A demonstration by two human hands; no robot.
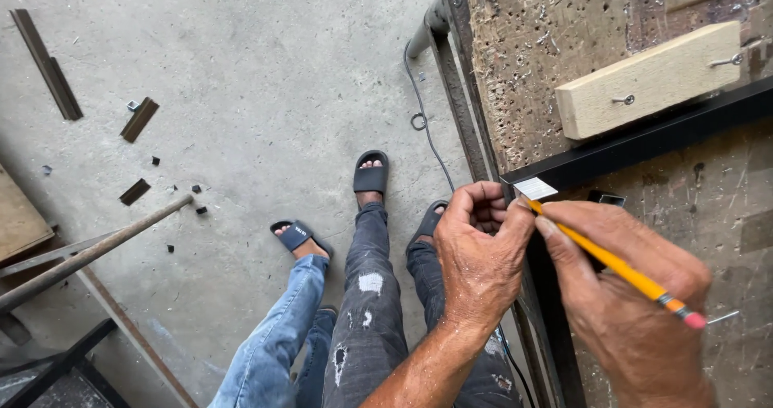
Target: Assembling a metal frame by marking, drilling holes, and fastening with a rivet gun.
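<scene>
Head view looks down on a yellow pencil (620,265) held slantwise in the right hand (636,295), its pink eraser end up past the knuckles toward the lower right and its tip pressed at the corner where a small white tag (535,188) sits on a black metal bar (660,134). The right hand's grip is closed around the pencil shaft, thumb and forefinger pinching it near the point. Just left of the tip, the left hand (479,251) is curled with its fingers bent over the end of the black bar and a second dark bar running down along the edge of the surface (725,215); its thumb lies touching the pencil tip area, and the grip is folded onto the metal rather than spread. Above the bar, a pale wooden block (648,79) is screwed onto the worn, pitted board of the surface. A thin black cable (427,134) trails down the left edge of the surface. Below the hands are legs in dark grey torn jeans (370,319) and black sandals (370,172), with another person's leg in light blue jeans (274,343) beside them. Farther out on the concrete floor (241,70) lie short dark metal offcuts (138,119) and a long rusty rod (93,251).
</scene>
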